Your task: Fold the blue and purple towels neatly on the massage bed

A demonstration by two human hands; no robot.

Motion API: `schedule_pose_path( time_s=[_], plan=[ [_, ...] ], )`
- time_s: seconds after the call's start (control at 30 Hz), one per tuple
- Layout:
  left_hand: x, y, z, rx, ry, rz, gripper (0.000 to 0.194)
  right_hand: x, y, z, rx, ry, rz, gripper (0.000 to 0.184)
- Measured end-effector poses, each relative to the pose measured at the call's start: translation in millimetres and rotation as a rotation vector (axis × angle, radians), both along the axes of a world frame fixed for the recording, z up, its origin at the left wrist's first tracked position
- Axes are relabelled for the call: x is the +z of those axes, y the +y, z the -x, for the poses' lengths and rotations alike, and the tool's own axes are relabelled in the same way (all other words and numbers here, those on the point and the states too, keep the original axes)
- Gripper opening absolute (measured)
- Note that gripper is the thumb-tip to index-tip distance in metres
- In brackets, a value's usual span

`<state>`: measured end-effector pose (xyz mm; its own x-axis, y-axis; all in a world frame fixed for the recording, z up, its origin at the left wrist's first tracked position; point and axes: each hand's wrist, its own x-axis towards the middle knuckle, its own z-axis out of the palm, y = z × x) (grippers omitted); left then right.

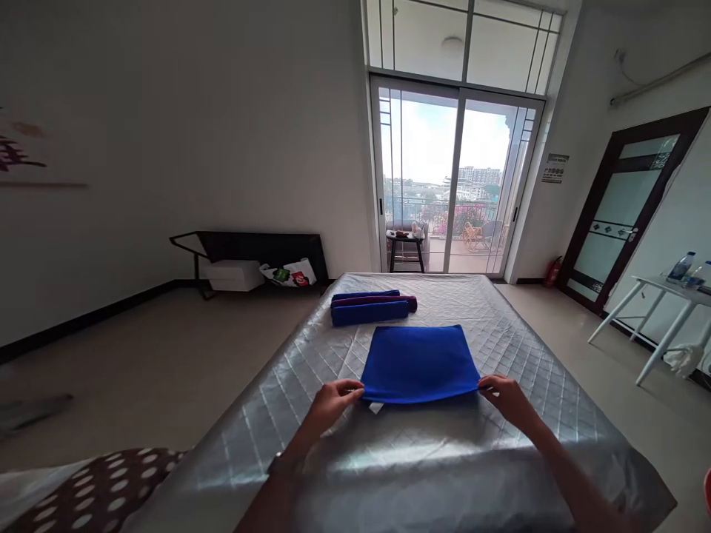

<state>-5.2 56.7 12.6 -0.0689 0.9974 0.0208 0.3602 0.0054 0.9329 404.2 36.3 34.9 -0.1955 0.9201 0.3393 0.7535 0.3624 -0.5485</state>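
Note:
A folded blue towel (419, 361) lies flat on the silver quilted bed cover (516, 348). My left hand (332, 403) pinches its near left corner, beside a small white tag. At the near right corner, my right hand (506, 397) pinches the towel too. Both hands have fingers closed on the cloth's front edge. Further back on the bed lie rolled towels (371, 306), two blue ones with a dark purple one between them.
A brown polka-dot cushion (94, 488) sits at the near left. A dark low rack with a white box and bags (252, 266) stands against the far wall. Glass balcony doors (452, 178) are behind the bed. A white table with bottles (675, 292) stands at right.

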Motion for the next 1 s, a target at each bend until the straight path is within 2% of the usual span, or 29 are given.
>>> schedule_pose_path(
  time_s=[0.03, 0.1, 0.27, 0.4, 0.57, 0.67, 0.8, 0.9, 1.0],
  plan=[
    [-11.6, -2, -1, -0.001, 0.049, 0.016, 0.044, -8.8, -3, 2, 0.004, -0.003, 0.014, 0.029],
    [-23.6, -6, -3, 0.018, 0.118, 0.010, 0.041, -18.7, -8, 3, 0.013, -0.011, 0.039, 0.029],
    [-22.2, -17, 0, 0.029, 0.261, 0.023, 0.041, -28.3, -17, -3, 0.060, -0.020, 0.081, 0.020],
    [-27.7, -31, 2, -0.010, 0.330, -0.048, 0.037, -33.2, -25, -9, 0.119, -0.019, 0.109, 0.012],
    [-39.7, -46, 5, -0.016, 0.391, -0.020, 0.036, -23.7, -26, -9, 0.168, -0.149, 0.168, 0.017],
    [-42.2, -50, 3, -0.012, 0.423, -0.051, 0.036, -10.6, -4, 9, 0.110, -0.211, 0.135, 0.028],
    [-45.9, -53, -4, 0.061, 0.451, -0.118, 0.038, 1.6, 55, 46, -0.037, -0.245, 0.134, 0.037],
    [-52.5, -58, -6, 0.097, 0.467, -0.161, 0.036, -3.4, 101, 65, -0.111, -0.330, 0.212, 0.049],
    [-56.9, -63, 0, 0.061, 0.512, -0.154, 0.032, -21.6, 129, 70, -0.157, -0.383, 0.292, 0.059]
  ],
)
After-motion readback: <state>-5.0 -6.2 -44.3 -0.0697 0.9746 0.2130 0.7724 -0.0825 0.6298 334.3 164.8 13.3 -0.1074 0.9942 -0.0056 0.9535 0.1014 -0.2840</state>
